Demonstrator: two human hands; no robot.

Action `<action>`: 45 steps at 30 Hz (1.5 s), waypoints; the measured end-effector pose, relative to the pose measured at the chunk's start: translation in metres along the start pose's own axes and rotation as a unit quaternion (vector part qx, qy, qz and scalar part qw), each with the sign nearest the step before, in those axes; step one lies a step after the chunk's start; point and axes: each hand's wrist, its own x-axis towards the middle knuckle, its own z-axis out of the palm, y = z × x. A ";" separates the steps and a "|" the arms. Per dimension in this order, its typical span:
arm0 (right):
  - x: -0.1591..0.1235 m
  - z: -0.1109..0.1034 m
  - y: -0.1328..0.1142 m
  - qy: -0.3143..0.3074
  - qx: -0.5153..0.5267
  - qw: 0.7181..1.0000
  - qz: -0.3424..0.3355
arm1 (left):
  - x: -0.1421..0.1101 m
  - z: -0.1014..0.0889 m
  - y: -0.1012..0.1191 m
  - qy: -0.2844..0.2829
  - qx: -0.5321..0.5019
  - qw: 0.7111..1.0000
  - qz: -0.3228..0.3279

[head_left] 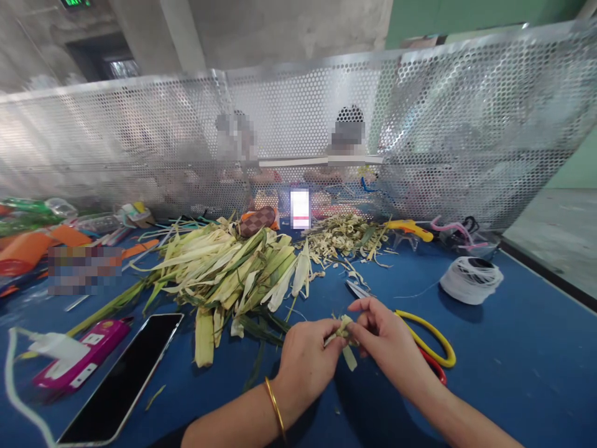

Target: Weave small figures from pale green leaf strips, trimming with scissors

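Note:
Between the fingertips of both hands is a small pale-green piece of corn husk [346,328], with a short strip of it hanging below. My left hand [311,353], with a gold bangle at the wrist, pinches it from the left. My right hand [383,333] is closed on its right side, thumb and finger against it. Under my right hand lie scissors [431,330] with yellow and red handles, their blade tips showing beyond the hand. A large heap of corn husks [224,267] spreads out ahead and to the left.
A phone [122,379] and a purple power strip [84,356] with a white plug lie at left. A spool of white thread [472,280] stands at right. Husk scraps [347,236] and a yellow-handled tool [410,229] lie at the back, before a perforated metal screen [298,118].

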 end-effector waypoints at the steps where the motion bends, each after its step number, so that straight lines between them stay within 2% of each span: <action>1: 0.000 -0.001 -0.002 -0.021 0.010 1.000 0.003 | 0.001 -0.001 0.001 -0.003 -0.004 1.000 0.007; 5: -0.001 -0.004 -0.016 -0.080 0.043 0.995 0.039 | 0.003 -0.007 0.003 -0.026 -0.033 0.998 0.039; 9: -0.002 -0.006 -0.022 -0.072 0.005 0.995 0.073 | 0.004 -0.007 0.001 -0.046 -0.079 0.996 0.022; 11: -0.001 -0.008 -0.020 -0.059 -0.036 0.994 0.083 | 0.005 -0.004 -0.002 -0.078 -0.128 0.989 0.006; 15: 0.002 -0.015 -0.018 -0.039 -0.061 0.997 0.028 | 0.007 0.002 -0.005 -0.171 -0.281 0.943 -0.046; 18: 0.004 -0.017 -0.018 -0.008 -0.049 0.998 0.026 | 0.008 0.001 -0.003 -0.200 -0.325 0.920 -0.087; 21: 0.005 -0.014 -0.016 0.025 0.012 0.998 0.054 | 0.006 -0.001 0.002 -0.208 -0.320 0.918 -0.109; 26: 0.005 -0.008 -0.014 0.056 0.065 0.995 0.051 | 0.003 0.002 0.005 -0.226 -0.356 0.895 -0.145; 29: 0.005 -0.010 -0.014 0.056 0.096 0.992 0.057 | 0.003 0.004 0.004 -0.201 -0.369 0.894 -0.155; 33: 0.005 -0.016 -0.014 -0.023 0.086 0.993 0.083 | 0.004 0.002 0.003 -0.169 -0.397 0.887 -0.163; 35: 0.004 -0.016 -0.014 -0.071 0.045 0.994 0.073 | 0.004 0.002 0.002 -0.181 -0.404 0.880 -0.170; 37: 0.003 -0.013 -0.014 -0.091 0.017 0.994 0.059 | 0.004 0.003 0.001 -0.203 -0.396 0.878 -0.177; 39: 0.001 -0.007 -0.012 -0.080 -0.003 0.996 0.039 | 0.003 0.005 -0.001 -0.217 -0.378 0.883 -0.173; 45: 0.001 0.003 0.001 0.033 -0.084 0.995 -0.039 | 0.001 0.009 -0.003 -0.227 -0.352 0.896 -0.145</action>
